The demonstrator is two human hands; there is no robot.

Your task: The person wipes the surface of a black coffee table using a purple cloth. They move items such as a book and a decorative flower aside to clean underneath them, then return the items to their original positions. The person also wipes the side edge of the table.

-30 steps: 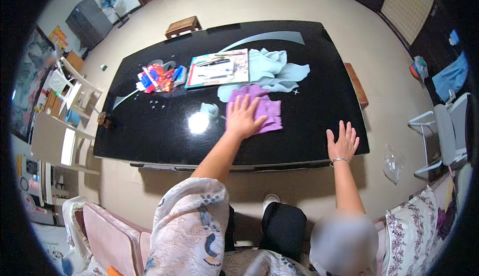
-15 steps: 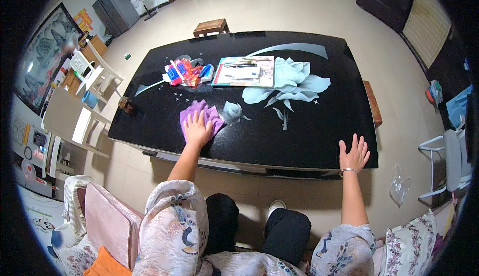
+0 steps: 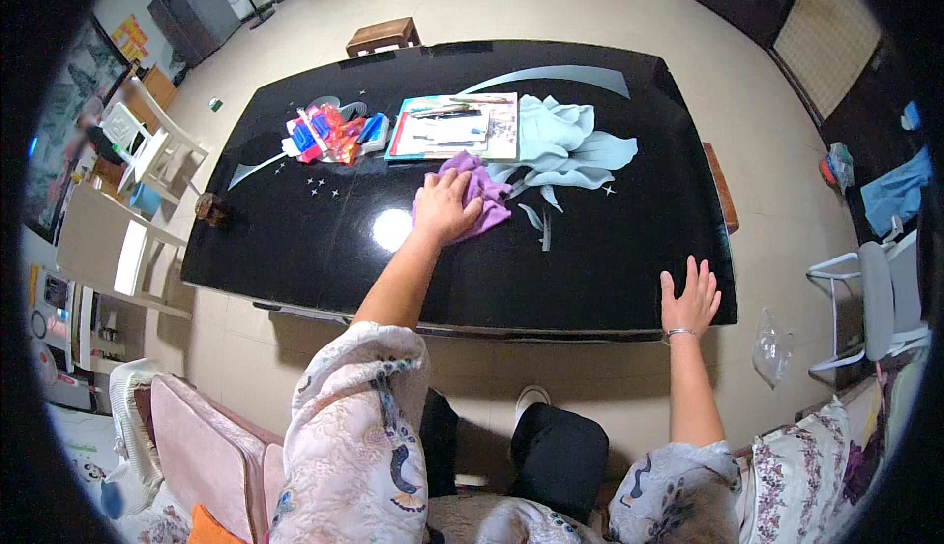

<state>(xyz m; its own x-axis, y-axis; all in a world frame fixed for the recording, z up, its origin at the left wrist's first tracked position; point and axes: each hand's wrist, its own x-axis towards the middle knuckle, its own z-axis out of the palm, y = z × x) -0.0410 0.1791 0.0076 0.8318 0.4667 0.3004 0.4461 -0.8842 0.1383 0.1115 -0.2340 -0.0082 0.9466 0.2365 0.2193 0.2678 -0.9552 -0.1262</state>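
Observation:
My left hand (image 3: 446, 210) presses on a crumpled purple cloth (image 3: 487, 195), its fingers bent over the cloth's left part. The cloth lies on the glossy black table (image 3: 590, 269), just in front of a book (image 3: 403, 141) with several pens on it. It covers part of the printed pale-blue flower design. My right hand (image 3: 692, 298), a bracelet at the wrist, rests flat near the table's right front corner with fingers spread and nothing in them.
Colourful plastic packets (image 3: 334, 136) lie left of the book. A brown jar (image 3: 211, 210) stands near the table's left edge. Wooden stools (image 3: 383, 35) stand beyond and right of the table, white chairs (image 3: 103, 239) at left, a grey chair (image 3: 870, 298) at right.
My left hand has pushed the purple cloth to the right and farther from me, up to the book. My right hand stays in the same place on the table. The view has shifted slightly.

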